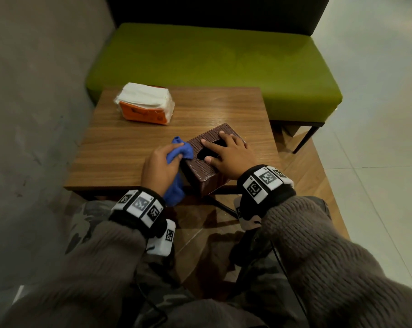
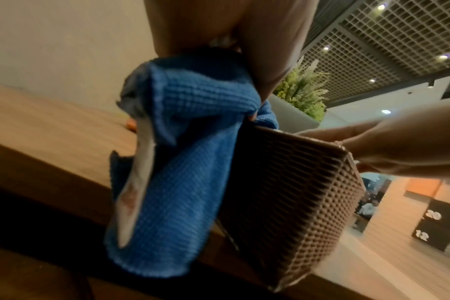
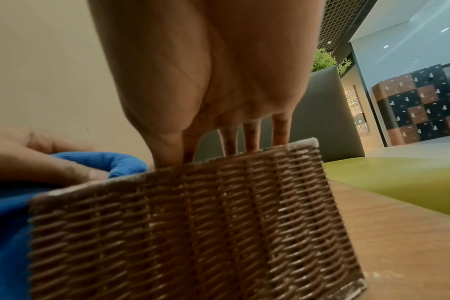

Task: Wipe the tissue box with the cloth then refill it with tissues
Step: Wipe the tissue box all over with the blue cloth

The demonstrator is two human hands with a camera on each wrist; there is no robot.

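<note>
So far you are only in the wiping half of the job. Your left hand (image 1: 158, 165) has its fingers and thumb curled round the bunched blue cloth (image 1: 179, 152), and that cloth lies against the left end of the brown woven tissue box (image 1: 207, 172), near its top edge; the rest of the cloth hangs down past the near edge of the table (image 1: 119, 147). Your right hand (image 1: 226, 155) lies flat on the box's top with its fingers spread and straight, partly over the dark oval slot, holding the box steady. The box sits at the near edge of the table, toward the near right corner, one corner of it reaching to that edge. In the right wrist view pale dust sits in the weave and along the top rim, so I judge the wiping far from finished. Nothing of the refill has begun: no tissue shows in the slot, and the pack of tissues (image 1: 145, 103) lies well apart from the box, toward the far left corner, in its wrapper.
</note>
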